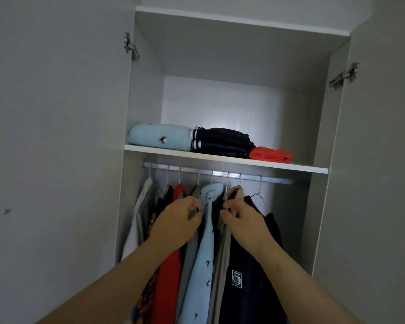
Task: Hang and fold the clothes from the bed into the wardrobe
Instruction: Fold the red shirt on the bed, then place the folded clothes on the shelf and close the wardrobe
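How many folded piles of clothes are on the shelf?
3: light blue pile at left, dark pile in the middle, red pile at right. Others may hide behind.

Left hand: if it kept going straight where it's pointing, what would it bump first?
Most likely the hanging light blue shirt, right by the fingertips of the left hand, though depth is hard to judge.
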Tool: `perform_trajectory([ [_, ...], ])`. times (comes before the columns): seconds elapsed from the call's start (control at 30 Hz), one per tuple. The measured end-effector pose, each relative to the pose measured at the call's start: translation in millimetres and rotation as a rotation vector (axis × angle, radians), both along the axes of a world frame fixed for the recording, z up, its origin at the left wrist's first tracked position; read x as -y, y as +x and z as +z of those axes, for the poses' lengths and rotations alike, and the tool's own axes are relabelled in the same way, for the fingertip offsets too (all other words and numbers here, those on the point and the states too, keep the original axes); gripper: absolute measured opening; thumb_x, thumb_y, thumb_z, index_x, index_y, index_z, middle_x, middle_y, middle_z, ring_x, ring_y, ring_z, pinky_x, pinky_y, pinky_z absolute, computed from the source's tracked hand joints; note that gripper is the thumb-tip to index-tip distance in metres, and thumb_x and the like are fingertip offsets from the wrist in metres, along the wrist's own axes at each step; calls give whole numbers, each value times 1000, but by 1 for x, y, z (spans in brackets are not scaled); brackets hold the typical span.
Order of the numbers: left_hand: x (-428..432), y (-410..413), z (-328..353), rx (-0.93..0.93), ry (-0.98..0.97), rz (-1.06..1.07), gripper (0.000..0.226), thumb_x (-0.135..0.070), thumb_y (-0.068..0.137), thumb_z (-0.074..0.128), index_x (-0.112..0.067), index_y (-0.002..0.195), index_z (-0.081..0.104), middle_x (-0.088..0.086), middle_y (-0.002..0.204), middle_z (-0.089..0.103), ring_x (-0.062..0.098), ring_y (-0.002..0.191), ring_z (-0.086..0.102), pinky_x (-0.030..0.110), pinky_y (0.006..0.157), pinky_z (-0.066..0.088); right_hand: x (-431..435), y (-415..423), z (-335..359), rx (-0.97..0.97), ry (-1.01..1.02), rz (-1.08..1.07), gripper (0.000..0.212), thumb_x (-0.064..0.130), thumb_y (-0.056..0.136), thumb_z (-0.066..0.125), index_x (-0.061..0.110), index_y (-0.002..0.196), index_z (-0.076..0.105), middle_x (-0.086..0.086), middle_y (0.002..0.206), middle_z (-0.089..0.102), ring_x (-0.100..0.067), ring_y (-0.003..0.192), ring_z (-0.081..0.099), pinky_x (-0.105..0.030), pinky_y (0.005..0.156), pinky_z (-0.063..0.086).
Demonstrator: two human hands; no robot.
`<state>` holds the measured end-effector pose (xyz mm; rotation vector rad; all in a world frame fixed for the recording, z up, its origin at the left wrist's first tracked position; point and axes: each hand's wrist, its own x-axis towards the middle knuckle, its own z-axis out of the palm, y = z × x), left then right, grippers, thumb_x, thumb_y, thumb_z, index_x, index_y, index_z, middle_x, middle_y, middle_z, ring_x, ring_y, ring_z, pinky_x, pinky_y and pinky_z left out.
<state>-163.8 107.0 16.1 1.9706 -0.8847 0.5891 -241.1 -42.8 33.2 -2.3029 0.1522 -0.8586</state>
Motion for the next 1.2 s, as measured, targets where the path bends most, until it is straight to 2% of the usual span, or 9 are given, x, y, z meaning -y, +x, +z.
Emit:
perform_trajectory([
  [0.13,-40,-36,-11,-19,28,27,24,-20,90,56,-17,114,59,-7,101,57,8,91,54,18,81,43,-31,-25,-18,-19,55,82,25,22,93,54,12,115,59,2,97,56,0,74,47,6,58,32],
  [0.23,-77,-49,-12,-61,51,48,26,-17,91,56,-13,116,58,-2,105,59,9,93,55,16,82,43,-62,-31,-19,-56,64,155,25,20,94,53,10,116,58,6,85,52,0,67,46,3,55,36],
  [0.33,-111,-56,-9,-57,67,106,26,-17,92,55,-13,117,58,-7,103,55,6,93,52,4,72,35,-91,-29,-16,-50,64,206,26,22,95,52,12,118,57,1,99,57,-6,78,52,3,57,36],
  [0.6,-221,-54,-3,128,-139,473,21,-6,85,59,-15,104,61,-3,86,51,14,83,50,20,71,36,-194,2,-13,-63,117,377,19,23,94,51,13,109,59,-2,107,56,-16,100,54,-9,63,37],
  [0.73,-268,-30,4,225,-272,663,40,1,78,62,-5,117,56,14,110,54,30,106,47,20,87,28,-238,27,-18,-73,170,421,15,23,94,53,19,108,57,5,112,49,-6,97,46,0,61,36],
  [0.87,-295,2,13,-64,-359,471,58,-10,88,56,-9,141,31,6,135,49,23,122,47,28,98,34,-263,50,-17,-72,161,396,24,23,95,52,14,116,56,4,113,48,-7,94,46,5,57,35],
  [0.93,-304,15,9,-154,-286,313,50,-13,93,52,-14,139,33,1,126,58,20,114,55,30,98,42,-272,57,-16,-70,167,379,25,24,95,52,14,117,56,3,114,48,-6,94,46,6,56,35],
  [1.07,-309,22,-2,-176,-240,75,30,-12,92,54,-40,101,51,-26,90,61,-3,88,63,4,62,47,-277,66,-14,-47,178,337,26,25,94,52,15,117,57,1,120,52,-7,98,47,3,58,37],
  [1.2,-299,18,-10,-59,-264,-3,41,-3,91,52,-41,107,54,-28,93,63,-16,85,60,1,69,45,-259,64,-13,-10,222,279,22,21,93,54,15,113,59,1,114,56,-7,98,50,-6,68,37],
])
